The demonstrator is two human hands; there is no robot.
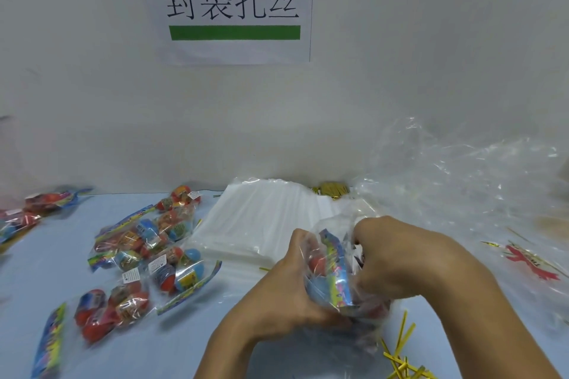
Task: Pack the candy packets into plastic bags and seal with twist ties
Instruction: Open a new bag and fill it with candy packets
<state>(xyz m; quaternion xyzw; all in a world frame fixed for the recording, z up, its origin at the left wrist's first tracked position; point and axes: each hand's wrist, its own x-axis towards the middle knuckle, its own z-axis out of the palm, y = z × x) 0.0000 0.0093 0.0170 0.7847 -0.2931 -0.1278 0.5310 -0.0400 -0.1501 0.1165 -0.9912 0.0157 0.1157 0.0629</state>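
Yellow twist ties (400, 357) scattered, both hands' grip, left hand (286, 289), right hand (397, 258), clamped on crinkled clear bag (335, 274) of colourful candy

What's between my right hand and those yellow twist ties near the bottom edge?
Nothing visible blocks the way. The twist ties lie bare on the table, just below the right hand. But both hands are busy: it and the left hand grip the candy packet in its bag.

Candy packet (334, 274) half-hidden by hands (354, 274)
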